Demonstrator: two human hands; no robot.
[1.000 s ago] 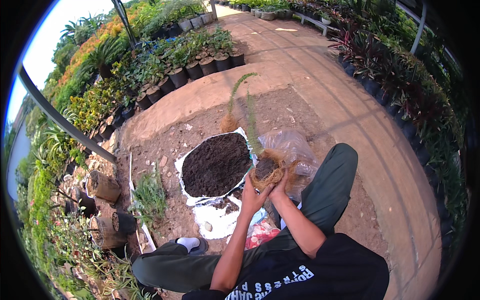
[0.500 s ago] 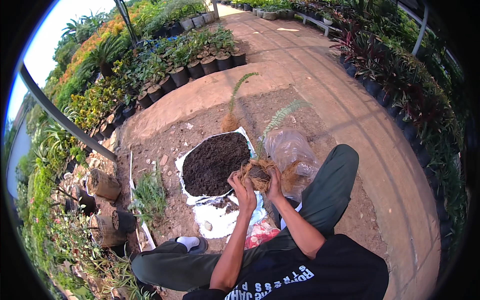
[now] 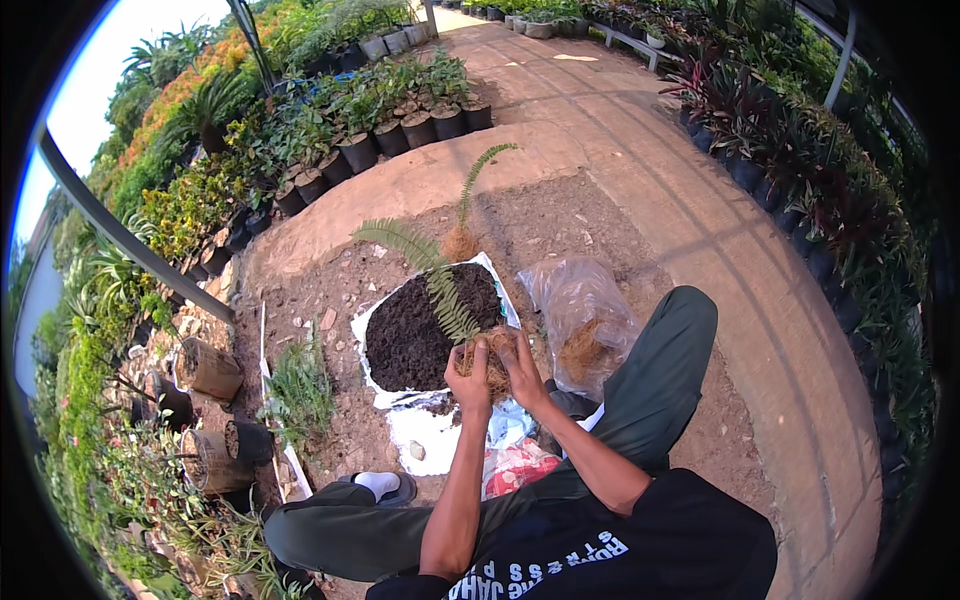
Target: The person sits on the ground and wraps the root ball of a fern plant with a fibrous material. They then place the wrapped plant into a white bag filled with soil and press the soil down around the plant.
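Observation:
Between my two hands is a fern with a ball of brown coconut fibre (image 3: pixel 495 372) round its base. My left hand (image 3: pixel 468 378) presses the ball from the left and my right hand (image 3: pixel 522 370) wraps it from the right. The fern's long frond (image 3: pixel 430 270) leans up and to the left, over the dark soil (image 3: pixel 415 335) heaped on a white sack (image 3: pixel 440 440). Just beyond the soil, a second fern (image 3: pixel 460 243) stands upright in its own fibre ball. Fingers hide part of the held ball.
A clear plastic bag (image 3: pixel 585 310) with loose coconut fibre (image 3: pixel 582 350) lies right of the soil. A red and white bag (image 3: pixel 520 468) is near my legs. Cut green fronds (image 3: pixel 300 390) lie left, beside black pots (image 3: pixel 248 442). Potted plants (image 3: pixel 400 135) line the far edge.
The fern in my hands has tipped over, its frond swinging from upper right to upper left. Both hands have shifted slightly left, still round the fibre ball.

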